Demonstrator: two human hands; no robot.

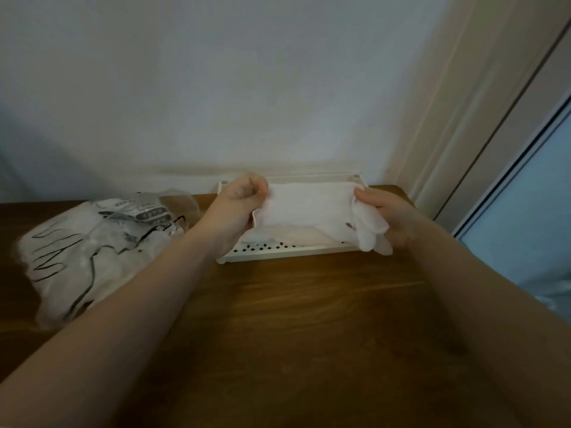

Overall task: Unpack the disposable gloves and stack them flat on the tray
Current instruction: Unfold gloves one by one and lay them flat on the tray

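Forearms reach over the wooden table (309, 304) toward the far wall. Left hand (239, 200) has its fingers curled tight, pinching the left end of a white glove (306, 205); right hand (383, 211) grips the other end between thumb and curled fingers, the glove's fingers drooping below it. Stretched between both hands, the glove hangs just above the white perforated tray (278, 253) — more pale gloves already lie in it. At left, near the tray, sits the clear bag (92, 248) of gloves, printed with a black hand outline; its label text is too blurred to read.
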